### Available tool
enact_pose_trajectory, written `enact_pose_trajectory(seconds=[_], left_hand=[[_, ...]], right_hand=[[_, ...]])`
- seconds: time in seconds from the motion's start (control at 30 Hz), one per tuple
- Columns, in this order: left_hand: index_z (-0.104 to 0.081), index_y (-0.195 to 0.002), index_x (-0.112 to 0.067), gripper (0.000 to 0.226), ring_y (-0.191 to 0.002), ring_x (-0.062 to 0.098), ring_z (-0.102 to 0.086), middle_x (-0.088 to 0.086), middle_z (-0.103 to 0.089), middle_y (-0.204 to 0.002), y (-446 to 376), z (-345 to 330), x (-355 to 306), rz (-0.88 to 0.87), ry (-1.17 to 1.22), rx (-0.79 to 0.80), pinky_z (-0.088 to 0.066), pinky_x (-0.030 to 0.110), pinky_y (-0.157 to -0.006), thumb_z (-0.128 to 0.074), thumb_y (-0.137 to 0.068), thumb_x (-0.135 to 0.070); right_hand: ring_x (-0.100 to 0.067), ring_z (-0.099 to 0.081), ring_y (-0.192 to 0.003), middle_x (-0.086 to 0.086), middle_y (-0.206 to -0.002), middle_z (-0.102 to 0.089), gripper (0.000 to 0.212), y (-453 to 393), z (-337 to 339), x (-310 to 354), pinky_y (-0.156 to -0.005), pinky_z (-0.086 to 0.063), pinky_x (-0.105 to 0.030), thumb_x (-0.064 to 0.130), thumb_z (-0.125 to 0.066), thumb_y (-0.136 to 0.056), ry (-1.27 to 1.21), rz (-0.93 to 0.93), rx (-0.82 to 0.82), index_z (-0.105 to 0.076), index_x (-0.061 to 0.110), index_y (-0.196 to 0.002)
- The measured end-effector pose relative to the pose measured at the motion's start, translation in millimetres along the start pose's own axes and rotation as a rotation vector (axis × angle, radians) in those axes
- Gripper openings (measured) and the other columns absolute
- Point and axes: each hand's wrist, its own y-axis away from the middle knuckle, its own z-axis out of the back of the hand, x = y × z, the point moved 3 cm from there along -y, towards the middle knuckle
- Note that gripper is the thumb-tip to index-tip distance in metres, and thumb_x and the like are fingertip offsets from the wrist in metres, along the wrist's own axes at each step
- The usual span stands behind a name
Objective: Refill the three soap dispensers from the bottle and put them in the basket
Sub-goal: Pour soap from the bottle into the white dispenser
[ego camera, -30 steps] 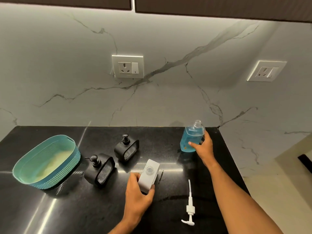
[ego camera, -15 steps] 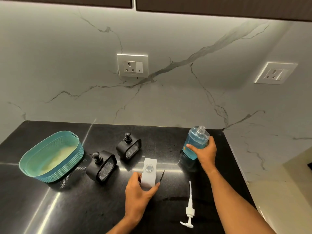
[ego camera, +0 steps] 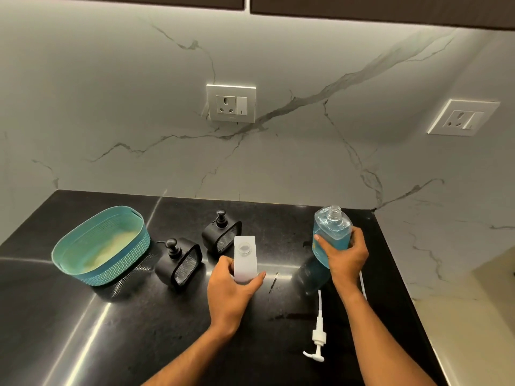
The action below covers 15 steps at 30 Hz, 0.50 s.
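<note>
**Counter inspection: refill in progress, white dispenser uncapped**

The right hand (ego camera: 344, 256) is gripping the bottle (ego camera: 332, 232), fingers curled round its body, holding it near the right edge of the counter (ego camera: 83, 330). The bottle is standing uncapped, clear-walled, and is carrying blue liquid to just below its shoulder.

The left hand (ego camera: 231, 291) is holding the white dispenser (ego camera: 245, 257) near the counter's middle, thumb and fingers wrapping its lower end. Its round filler opening is sitting uncovered on top; the level inside cannot be told.

Two black dispensers are standing to the left of it with pumps fitted: the near black dispenser (ego camera: 181, 260) and the far black dispenser (ego camera: 221, 234), closer to the back edge. Their contents cannot be told.

The basket (ego camera: 97, 243), teal and oval, is sitting near the left edge, holding no dispenser.

A white pump (ego camera: 317, 335) is lying flat near the front right corner.
</note>
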Motion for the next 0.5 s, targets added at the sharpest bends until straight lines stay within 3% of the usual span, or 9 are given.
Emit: enact_pose_trajectory(seconds=[0.07, 0.2, 0.33, 0.5], left_hand=[[-0.047, -0.083, -0.032, 0.057, -0.078, 0.006, -0.063, -0.013, -0.063, -0.084, 3, 6, -4, 0.013, -0.022, -0.002, -0.055, 0.042, -0.058, -0.093, -0.062, -0.059], [-0.044, -0.083, -0.034, 0.059, -0.074, 0.006, -0.06, -0.014, -0.06, -0.082, 4, 11, -21, -0.023, -0.076, -0.004, -0.05, 0.035, -0.054, -0.088, -0.062, -0.067], [-0.043, -0.084, -0.034, 0.06, -0.074, 0.006, -0.058, -0.015, -0.058, -0.081, 12, 19, -29, -0.071, -0.098, 0.013, -0.047, 0.031, -0.054, -0.081, -0.063, -0.074], [-0.045, -0.085, -0.031, 0.058, -0.075, 0.007, -0.057, -0.015, -0.058, -0.082, 20, 23, -37, -0.126, -0.112, 0.034, -0.045, 0.029, -0.056, -0.083, -0.065, -0.07]], right_hand=[[-0.012, -0.067, -0.104, 0.007, -0.113, -0.068, 0.057, 12, 3, 14, -0.082, -0.058, -0.022, 0.029, -0.096, -0.069, 0.008, 0.052, 0.001, -0.063, 0.021, -0.116], [-0.012, -0.067, -0.096, 0.004, -0.105, -0.067, 0.053, 27, 10, 43, -0.076, -0.058, -0.021, 0.027, -0.095, -0.069, 0.055, 0.184, 0.004, -0.068, 0.018, -0.114], [-0.017, -0.072, -0.107, -0.001, -0.117, -0.073, 0.059, 52, 11, 55, -0.083, -0.062, -0.033, 0.017, -0.094, -0.073, 0.067, 0.241, 0.053, -0.069, 0.009, -0.126], [-0.017, -0.068, -0.116, -0.001, -0.125, -0.071, 0.062, 74, 12, 66, -0.087, -0.063, -0.041, 0.022, -0.091, -0.078, 0.121, 0.301, 0.092, -0.066, 0.01, -0.134]])
